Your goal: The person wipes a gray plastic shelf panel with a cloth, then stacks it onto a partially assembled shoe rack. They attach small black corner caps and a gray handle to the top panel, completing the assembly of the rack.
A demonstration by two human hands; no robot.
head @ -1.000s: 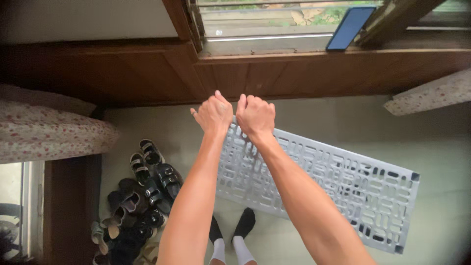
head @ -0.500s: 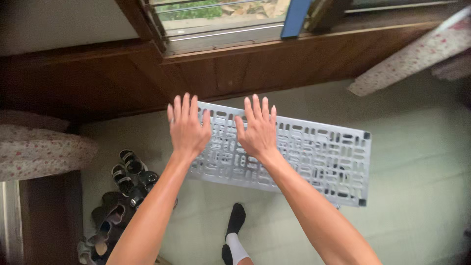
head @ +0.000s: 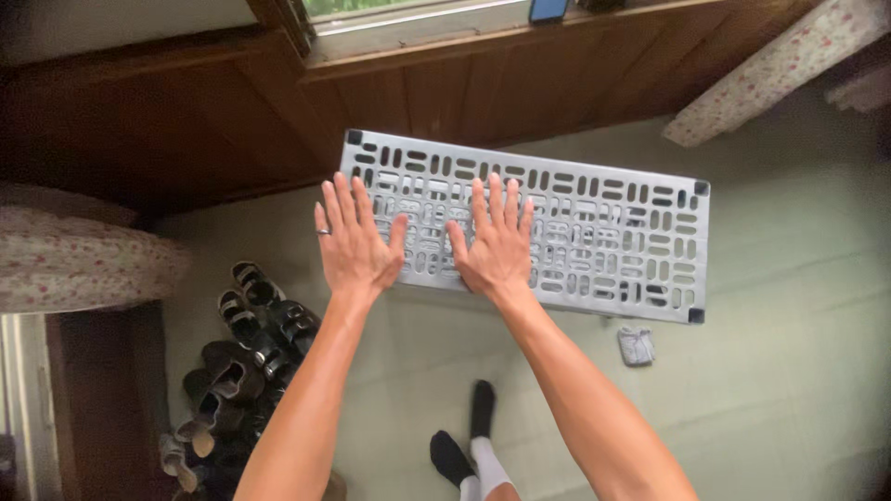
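While the camera looks straight down from head height, a pale green floor (head: 798,390) fills most of the view, with a dark wooden wall panel (head: 186,121) running across the top below a window sill (head: 418,32). Next in size, a grey perforated plastic panel (head: 603,232), long and rectangular with rows of slots and dark corner caps, lies flat on the floor near the wall, slightly skewed, its far left corner close to the wood. Flowered fabric (head: 74,260) bulges in from the left edge, and another strip of flowered fabric (head: 780,65) slants across the upper right corner. A heap of dark sandals (head: 241,353) sits at the lower left beside the fabric.

Two bare forearms reach up from the bottom. The left hand (head: 353,250) is spread flat, fingers apart and gripping nothing, held over the panel's left end, with a ring on one finger. The right hand (head: 497,250) is likewise open and empty, fingers splayed above the panel's middle. Whether the palms touch the panel cannot be told. Feet in black and white socks (head: 473,445) show between the arms. A small crumpled grey object (head: 636,345) lies just below the panel's near right corner.
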